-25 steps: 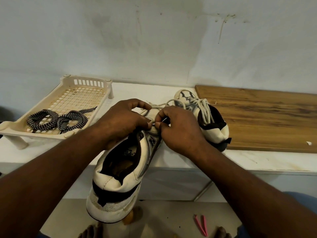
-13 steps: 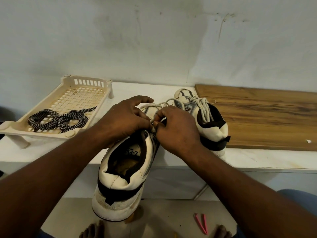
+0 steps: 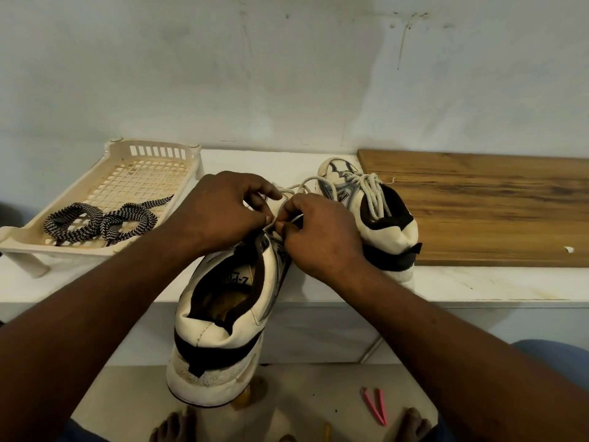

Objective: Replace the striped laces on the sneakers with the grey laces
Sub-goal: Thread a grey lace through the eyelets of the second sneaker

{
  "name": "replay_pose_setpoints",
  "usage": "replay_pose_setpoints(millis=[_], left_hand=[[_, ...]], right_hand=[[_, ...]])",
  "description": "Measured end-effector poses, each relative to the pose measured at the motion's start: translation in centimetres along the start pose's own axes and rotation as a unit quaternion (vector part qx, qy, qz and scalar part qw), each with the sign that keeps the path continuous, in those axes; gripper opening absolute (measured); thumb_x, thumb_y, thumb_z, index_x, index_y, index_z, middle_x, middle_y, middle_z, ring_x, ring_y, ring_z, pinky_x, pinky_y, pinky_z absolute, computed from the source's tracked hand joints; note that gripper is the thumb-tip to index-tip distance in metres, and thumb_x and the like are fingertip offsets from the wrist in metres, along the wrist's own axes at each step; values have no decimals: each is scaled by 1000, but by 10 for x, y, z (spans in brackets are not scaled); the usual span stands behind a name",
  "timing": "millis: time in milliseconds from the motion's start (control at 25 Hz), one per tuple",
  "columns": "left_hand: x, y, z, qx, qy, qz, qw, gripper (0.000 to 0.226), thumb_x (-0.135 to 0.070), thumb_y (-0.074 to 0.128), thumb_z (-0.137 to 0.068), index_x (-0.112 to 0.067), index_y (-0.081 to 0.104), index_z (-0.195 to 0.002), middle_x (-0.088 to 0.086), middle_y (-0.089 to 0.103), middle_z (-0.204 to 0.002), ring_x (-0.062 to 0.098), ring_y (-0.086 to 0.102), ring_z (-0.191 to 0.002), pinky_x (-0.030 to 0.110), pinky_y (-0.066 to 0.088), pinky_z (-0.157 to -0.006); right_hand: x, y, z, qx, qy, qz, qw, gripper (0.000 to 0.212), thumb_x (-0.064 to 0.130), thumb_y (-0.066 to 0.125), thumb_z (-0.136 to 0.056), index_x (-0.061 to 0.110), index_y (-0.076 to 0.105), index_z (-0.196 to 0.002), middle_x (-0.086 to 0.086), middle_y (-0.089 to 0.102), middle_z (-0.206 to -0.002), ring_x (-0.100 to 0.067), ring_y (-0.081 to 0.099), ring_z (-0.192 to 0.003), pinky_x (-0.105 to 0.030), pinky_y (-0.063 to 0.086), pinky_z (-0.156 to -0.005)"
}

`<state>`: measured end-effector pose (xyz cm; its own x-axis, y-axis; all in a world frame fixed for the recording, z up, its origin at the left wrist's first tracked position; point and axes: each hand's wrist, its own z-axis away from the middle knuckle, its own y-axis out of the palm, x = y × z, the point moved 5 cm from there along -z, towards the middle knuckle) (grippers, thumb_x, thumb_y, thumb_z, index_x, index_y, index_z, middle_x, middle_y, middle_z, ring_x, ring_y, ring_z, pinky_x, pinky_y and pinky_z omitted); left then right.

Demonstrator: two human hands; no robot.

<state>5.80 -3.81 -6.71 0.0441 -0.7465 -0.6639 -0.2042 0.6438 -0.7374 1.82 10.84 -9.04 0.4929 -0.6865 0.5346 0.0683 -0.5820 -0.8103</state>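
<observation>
A white and black sneaker (image 3: 223, 317) hangs heel-first over the front edge of the white shelf (image 3: 478, 285), toe hidden under my hands. My left hand (image 3: 223, 215) and my right hand (image 3: 315, 234) meet over its upper eyelets, each pinching the grey lace (image 3: 298, 218). A loop of that lace (image 3: 306, 183) trails toward the second sneaker (image 3: 376, 218), which stands on the shelf laced in grey. The black and white striped laces (image 3: 98, 223) lie coiled in the cream plastic tray (image 3: 95, 186) at the left.
A wooden board (image 3: 494, 212) lies on the shelf at the right, a small white scrap (image 3: 568, 249) on it. Pink tweezers (image 3: 376, 409) lie on the floor below, near toes (image 3: 173, 429). The wall stands close behind.
My hands and the near sneaker have shifted slightly up and toward the wall. The lace loop beyond my fingers has spread wider. Striped laces and second sneaker have not moved.
</observation>
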Motion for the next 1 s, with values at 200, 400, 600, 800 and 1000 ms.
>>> replay_pose_setpoints(millis=[200, 400, 600, 800, 1000], left_hand=[[-14, -3, 0, 21, 21, -91, 995, 32, -15, 70, -83, -40, 73, -104, -15, 76, -84, -17, 58, -68, 10, 36, -61], [-9, -8, -1, 82, 9, -152, 985, 36, -22, 68, -87, -40, 69, -118, -20, 75, -93, -8, 58, -73, 14, 40, -67], [-9, -10, 5, 172, -15, -114, 978, 54, -19, 75, -83, -48, 58, -126, -24, 72, -103, -5, 61, -89, 16, 44, -69], [-2, -1, 7, 63, -15, -78, 995, 36, -17, 74, -81, -39, 72, -110, -19, 75, -90, -4, 65, -86, 19, 51, -75], [0, 5, 10, 24, -41, -46, 998, 35, -10, 71, -74, -35, 72, -98, -14, 75, -82, 2, 67, -80, 24, 50, -68]], right_hand=[[-1, 1, -1, 5, 0, -21, 1000, 9, 29, 75, -89, 26, 76, -97, 5, 73, -99, -15, 68, -89, -39, 59, -81], [3, 0, 0, -1, -18, 16, 1000, 9, 29, 71, -87, 25, 74, -95, 6, 69, -97, -15, 64, -87, -36, 57, -79], [6, -2, 0, -4, -26, 12, 1000, 8, 26, 71, -88, 24, 73, -95, 5, 71, -95, -16, 66, -87, -38, 58, -80], [5, -2, 1, 7, -28, 17, 999, 15, 28, 69, -91, 21, 78, -101, 4, 72, -96, -15, 65, -89, -40, 58, -82], [6, -15, 7, 52, -17, -79, 995, 24, 41, 69, -94, 20, 79, -100, 6, 73, -101, -10, 67, -94, -41, 57, -88]])
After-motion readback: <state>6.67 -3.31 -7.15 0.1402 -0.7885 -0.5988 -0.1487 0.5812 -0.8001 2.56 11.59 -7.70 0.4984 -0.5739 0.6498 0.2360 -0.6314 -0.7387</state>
